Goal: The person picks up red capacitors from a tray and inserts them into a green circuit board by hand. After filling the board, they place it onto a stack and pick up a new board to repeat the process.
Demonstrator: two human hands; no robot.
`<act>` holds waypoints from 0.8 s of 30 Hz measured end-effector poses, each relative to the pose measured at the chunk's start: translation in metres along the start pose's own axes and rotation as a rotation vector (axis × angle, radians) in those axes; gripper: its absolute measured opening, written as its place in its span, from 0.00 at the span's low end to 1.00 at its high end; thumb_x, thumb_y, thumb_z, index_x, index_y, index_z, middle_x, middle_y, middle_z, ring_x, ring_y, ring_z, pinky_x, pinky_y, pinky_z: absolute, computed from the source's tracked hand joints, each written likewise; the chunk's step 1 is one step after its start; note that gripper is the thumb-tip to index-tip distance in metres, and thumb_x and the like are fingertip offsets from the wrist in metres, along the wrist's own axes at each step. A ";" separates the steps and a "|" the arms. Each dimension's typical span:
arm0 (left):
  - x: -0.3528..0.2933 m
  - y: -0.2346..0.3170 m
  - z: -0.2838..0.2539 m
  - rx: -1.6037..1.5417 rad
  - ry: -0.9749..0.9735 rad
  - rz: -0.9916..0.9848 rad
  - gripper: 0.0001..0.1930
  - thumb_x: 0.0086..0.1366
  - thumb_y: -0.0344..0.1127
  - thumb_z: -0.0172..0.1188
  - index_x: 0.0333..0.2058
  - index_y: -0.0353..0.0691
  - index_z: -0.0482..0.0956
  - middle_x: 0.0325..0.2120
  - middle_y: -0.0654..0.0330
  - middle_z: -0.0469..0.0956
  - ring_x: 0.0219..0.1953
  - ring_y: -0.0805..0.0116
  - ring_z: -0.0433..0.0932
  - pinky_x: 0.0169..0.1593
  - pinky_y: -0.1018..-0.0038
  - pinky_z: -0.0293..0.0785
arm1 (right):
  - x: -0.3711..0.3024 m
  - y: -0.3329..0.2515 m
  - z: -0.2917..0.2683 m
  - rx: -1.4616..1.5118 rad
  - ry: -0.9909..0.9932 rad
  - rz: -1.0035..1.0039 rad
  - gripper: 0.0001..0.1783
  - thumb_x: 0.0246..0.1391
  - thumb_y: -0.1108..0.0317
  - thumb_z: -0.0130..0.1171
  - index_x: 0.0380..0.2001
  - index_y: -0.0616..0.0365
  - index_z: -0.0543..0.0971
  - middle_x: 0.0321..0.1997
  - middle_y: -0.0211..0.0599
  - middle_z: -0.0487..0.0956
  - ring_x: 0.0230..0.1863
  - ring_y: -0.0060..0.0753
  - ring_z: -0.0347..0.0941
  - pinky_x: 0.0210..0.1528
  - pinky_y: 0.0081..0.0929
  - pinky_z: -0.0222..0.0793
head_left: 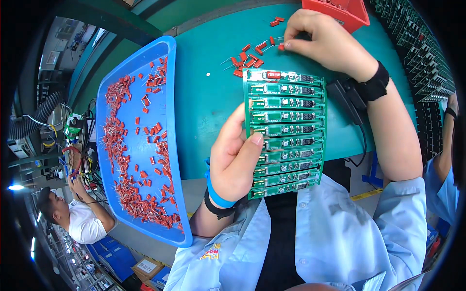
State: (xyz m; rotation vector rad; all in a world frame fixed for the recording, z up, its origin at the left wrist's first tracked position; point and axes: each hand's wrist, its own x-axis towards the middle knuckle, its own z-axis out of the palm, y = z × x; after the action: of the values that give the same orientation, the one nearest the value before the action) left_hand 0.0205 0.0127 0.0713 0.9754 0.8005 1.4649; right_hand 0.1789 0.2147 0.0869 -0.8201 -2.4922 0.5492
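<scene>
My left hand (237,157) grips a green circuit board panel (286,136) by its left edge, thumb on top. The panel is split into several narrow strips, each with a small dark display and silver parts. On its top strip lies one red capacitor (273,75). Above the panel, my right hand (320,41) pinches another red capacitor (281,47) with thin wire legs between thumb and forefinger. Loose red capacitors (250,62) lie on the green mat just left of that hand.
A blue tray (180,203) holding many red capacitors stands at left. At the top right is a red bin (357,14). Many green boards (412,48) stand in rows along the right. A black device with a cable (345,99) hangs at my right wristband. Other people work at both sides.
</scene>
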 end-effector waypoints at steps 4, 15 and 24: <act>-0.004 -0.001 -0.002 0.006 -0.010 0.034 0.24 0.63 0.20 0.39 0.58 0.27 0.50 0.51 0.51 0.67 0.52 0.68 0.67 0.55 0.73 0.61 | -0.002 -0.030 -0.021 0.242 0.013 0.165 0.09 0.46 0.71 0.59 0.31 0.63 0.74 0.29 0.38 0.75 0.31 0.32 0.72 0.34 0.24 0.68; -0.002 -0.011 -0.006 0.046 0.072 0.102 0.24 0.62 0.19 0.38 0.58 0.29 0.52 0.51 0.52 0.66 0.51 0.68 0.68 0.55 0.72 0.62 | -0.003 -0.020 -0.013 0.258 0.016 0.123 0.08 0.50 0.75 0.55 0.34 0.66 0.74 0.26 0.37 0.76 0.27 0.22 0.73 0.31 0.19 0.69; 0.001 -0.018 -0.018 -0.044 0.103 0.052 0.24 0.62 0.19 0.38 0.58 0.30 0.52 0.51 0.52 0.66 0.52 0.68 0.68 0.54 0.72 0.62 | -0.005 -0.049 -0.010 0.398 0.058 0.072 0.08 0.51 0.79 0.51 0.36 0.68 0.74 0.28 0.35 0.76 0.30 0.21 0.73 0.32 0.16 0.69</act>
State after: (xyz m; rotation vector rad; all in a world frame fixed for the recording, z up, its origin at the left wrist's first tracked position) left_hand 0.0119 0.0165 0.0480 0.8992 0.8196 1.5813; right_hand 0.1662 0.1773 0.1178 -0.7552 -2.2001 0.9913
